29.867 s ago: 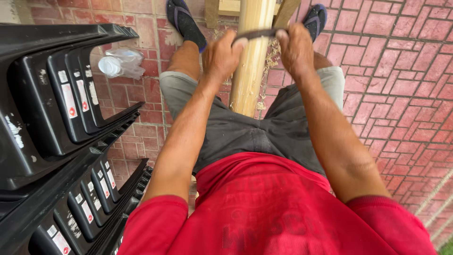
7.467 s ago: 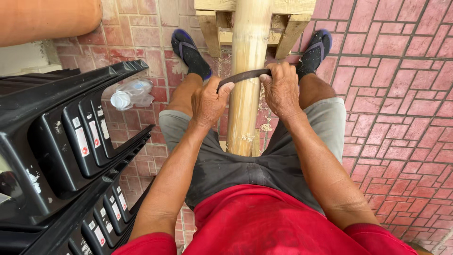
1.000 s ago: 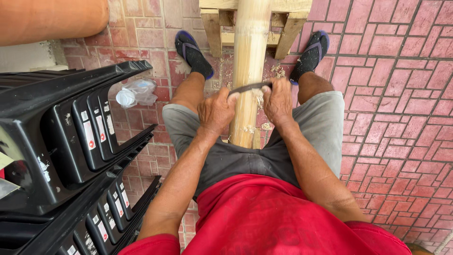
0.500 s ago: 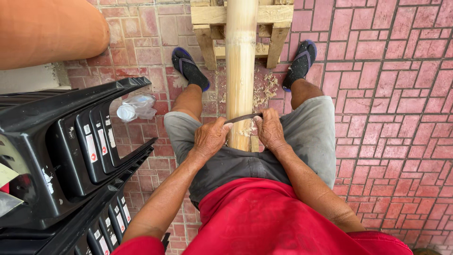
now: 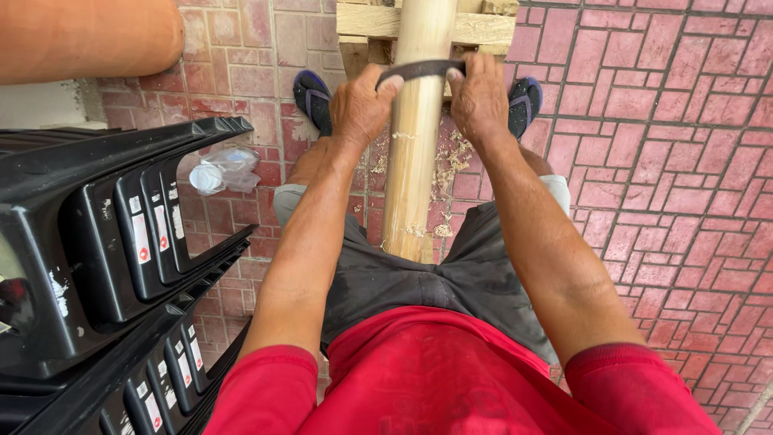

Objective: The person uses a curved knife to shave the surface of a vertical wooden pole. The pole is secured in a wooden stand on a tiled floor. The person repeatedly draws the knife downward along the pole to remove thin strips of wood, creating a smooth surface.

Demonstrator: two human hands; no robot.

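Under me is a red brick paving (image 5: 684,161). On it rest my two sandals (image 5: 312,97), pale shavings (image 5: 451,165) at centre, a clear plastic bottle (image 5: 221,169) at left, and a wooden stand (image 5: 483,24) at the top edge.

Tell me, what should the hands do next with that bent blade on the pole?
Probably pull the curved blade toward the body along the bamboo pole. Both the left hand and right hand grip its ends at the pole's far end, and shavings lie below.
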